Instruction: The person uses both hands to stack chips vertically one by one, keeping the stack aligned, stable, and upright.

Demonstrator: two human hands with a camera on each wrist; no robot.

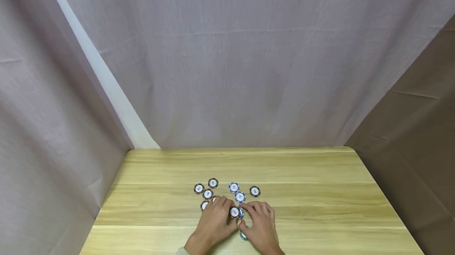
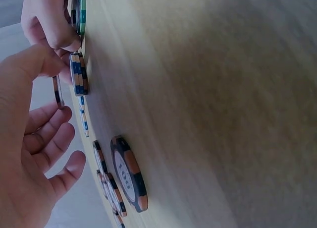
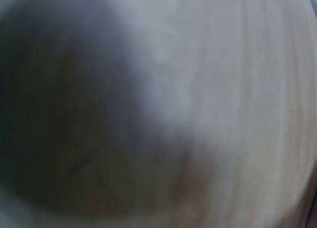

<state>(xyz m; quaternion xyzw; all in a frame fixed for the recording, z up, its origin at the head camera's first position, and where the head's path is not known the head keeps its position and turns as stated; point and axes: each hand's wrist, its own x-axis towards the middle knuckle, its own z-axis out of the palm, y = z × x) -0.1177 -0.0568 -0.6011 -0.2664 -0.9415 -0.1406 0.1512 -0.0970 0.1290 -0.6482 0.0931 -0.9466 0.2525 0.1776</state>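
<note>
The pale yellow wood-grain table (image 1: 320, 191) met a grey-mauve fabric curtain (image 1: 249, 69) along its far edge, and its right edge slanted down beside a brown fabric curtain (image 1: 419, 128). Wood stretched wide on both sides of the hands, and beyond the chips towards the far edge.

The left hand (image 1: 215, 218) pinched a round black-and-orange chip (image 1: 234, 212) with a white centre between thumb and forefinger, raised above the tabletop; its other fingers were loosely bent. The right hand (image 1: 261, 223) had thumb and forefinger drawn in on opposite edges of a short stack of blue-and-white chips (image 2: 78, 75), right beside the pinched chip. The right wrist view was too blurred to show that grip.

A green chip (image 1: 243, 236) lay partly under the right hand. Two flat blue chips (image 1: 234, 187) lay just beyond the fingertips, a lone black chip (image 1: 254, 191) to their right, and a loose group of black chips (image 1: 207, 194) to the left, partly covered by the left hand.
</note>
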